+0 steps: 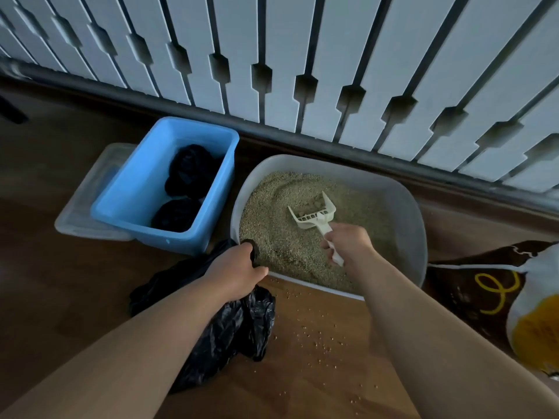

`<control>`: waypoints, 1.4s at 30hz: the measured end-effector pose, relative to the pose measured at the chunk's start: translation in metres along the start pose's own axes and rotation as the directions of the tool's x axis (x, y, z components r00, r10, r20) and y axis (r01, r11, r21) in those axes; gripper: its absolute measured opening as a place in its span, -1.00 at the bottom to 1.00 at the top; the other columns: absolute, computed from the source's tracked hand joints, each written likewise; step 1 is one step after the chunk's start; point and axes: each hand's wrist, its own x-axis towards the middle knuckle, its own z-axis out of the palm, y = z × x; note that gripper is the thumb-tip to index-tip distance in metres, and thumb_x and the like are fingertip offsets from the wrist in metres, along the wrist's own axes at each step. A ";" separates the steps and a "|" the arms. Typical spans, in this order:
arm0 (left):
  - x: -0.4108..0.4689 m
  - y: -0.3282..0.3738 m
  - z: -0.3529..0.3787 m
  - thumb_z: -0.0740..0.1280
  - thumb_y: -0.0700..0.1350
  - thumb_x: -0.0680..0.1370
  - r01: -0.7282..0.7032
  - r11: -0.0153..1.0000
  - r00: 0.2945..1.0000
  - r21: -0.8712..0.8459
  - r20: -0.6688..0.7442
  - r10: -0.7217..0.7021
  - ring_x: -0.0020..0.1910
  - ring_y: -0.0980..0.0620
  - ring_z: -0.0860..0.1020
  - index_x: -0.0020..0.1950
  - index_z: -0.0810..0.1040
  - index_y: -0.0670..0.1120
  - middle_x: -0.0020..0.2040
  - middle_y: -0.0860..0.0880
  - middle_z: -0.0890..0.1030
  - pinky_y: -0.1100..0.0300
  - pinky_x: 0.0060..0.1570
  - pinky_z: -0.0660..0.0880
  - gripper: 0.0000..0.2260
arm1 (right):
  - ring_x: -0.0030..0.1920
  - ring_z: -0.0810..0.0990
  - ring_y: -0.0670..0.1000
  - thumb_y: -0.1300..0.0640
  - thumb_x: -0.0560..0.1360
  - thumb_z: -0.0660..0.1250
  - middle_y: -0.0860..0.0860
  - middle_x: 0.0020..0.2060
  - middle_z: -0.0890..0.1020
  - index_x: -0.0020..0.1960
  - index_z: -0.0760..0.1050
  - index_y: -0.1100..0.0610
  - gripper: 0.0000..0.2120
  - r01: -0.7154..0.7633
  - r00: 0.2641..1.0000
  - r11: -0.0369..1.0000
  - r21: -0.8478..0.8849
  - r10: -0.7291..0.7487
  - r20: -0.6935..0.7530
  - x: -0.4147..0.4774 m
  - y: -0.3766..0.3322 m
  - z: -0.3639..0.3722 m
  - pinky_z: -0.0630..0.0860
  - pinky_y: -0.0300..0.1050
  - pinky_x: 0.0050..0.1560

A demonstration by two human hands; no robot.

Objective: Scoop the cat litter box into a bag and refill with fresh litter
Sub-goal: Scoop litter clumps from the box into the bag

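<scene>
A grey litter box [408, 207] filled with tan litter [278, 237] sits on the wooden floor by the wall. My right hand [348, 241] grips the handle of a white slotted scoop [314, 211], held above the litter with a few brownish clumps in its head. My left hand [239, 272] grips the bunched rim of a black plastic bag [242, 325] at the box's near left corner. The bag droops crumpled onto the floor beneath my forearm.
A blue plastic bin [130, 189] holding two black bags [187, 189] stands left of the litter box, on a clear lid [78, 213]. A brown, white and yellow litter sack [484, 291] lies at the right. Spilled grains [320, 331] dot the floor. White railing slats [302, 55] run behind.
</scene>
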 end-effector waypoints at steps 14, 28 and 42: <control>-0.005 0.009 -0.007 0.26 0.04 0.60 0.018 1.000 0.999 0.011 -0.027 -0.018 -0.19 0.04 0.50 0.40 0.30 -0.16 -0.06 0.00 0.46 0.19 -0.29 0.41 -0.55 | -0.67 0.33 -0.06 0.43 0.53 0.21 0.16 -0.42 0.49 0.22 0.55 0.24 -0.68 0.058 0.996 0.998 -0.007 -0.057 0.071 -0.041 0.014 -0.069 0.23 -0.30 -0.61; -0.021 0.012 -0.006 0.24 0.01 0.61 0.025 0.998 0.999 0.063 -0.038 -0.023 -0.11 0.02 0.47 0.35 0.32 -0.18 0.07 -0.07 0.49 0.16 -0.16 0.44 -0.60 | -0.61 0.36 -0.05 0.41 0.45 0.22 0.12 -0.47 0.58 0.19 0.61 0.17 -0.61 0.126 0.980 0.855 -0.503 -0.030 0.195 -0.069 -0.015 -0.104 0.37 -0.17 -0.47; -0.055 -0.025 -0.024 0.29 -0.16 0.54 0.126 0.990 0.976 -0.063 -0.170 -0.135 -0.26 -0.01 0.48 0.07 0.30 -0.11 -0.12 -0.07 0.45 0.12 -0.37 0.38 -0.80 | -0.63 0.36 -0.03 0.42 0.45 0.28 0.18 -0.41 0.59 0.15 0.63 0.19 -0.66 0.208 0.965 0.911 -0.355 -0.133 0.224 -0.082 0.009 -0.065 0.40 -0.21 -0.56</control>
